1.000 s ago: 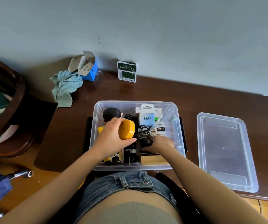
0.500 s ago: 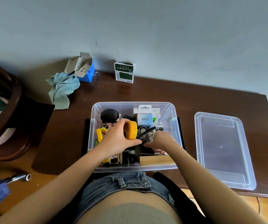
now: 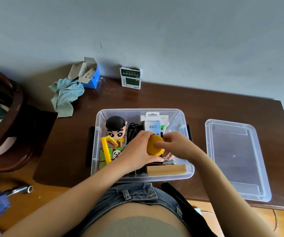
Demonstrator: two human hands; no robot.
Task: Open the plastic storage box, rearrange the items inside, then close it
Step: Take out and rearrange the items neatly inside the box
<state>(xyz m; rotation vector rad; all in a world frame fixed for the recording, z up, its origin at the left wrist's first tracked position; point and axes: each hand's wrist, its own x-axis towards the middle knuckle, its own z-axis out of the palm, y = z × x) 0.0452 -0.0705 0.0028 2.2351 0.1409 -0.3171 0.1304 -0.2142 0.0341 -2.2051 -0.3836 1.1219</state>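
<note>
Rearranging the open storage box (image 3: 101, 151)

Our left hand (image 3: 136, 153) and right hand (image 3: 177, 144) both grip a yellow disc (image 3: 155, 145) — lid (image 3: 237, 159) lies aside, closing remains.

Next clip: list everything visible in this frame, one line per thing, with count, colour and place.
box: one, clear, table centre, open
lid: one, clear, table right of box
disc: one, yellow, over box, held by both hands
figurine: one, black-haired, box back left
block: one, wooden, box front
Q88 pack: one, white-blue, box back
cloth: one, pale blue, table back left
carton: one, blue, open, beside cloth
packet: one, green-white, by wall
table: one, dark brown
left hand: grip on disc
right hand: grip on disc
</note>
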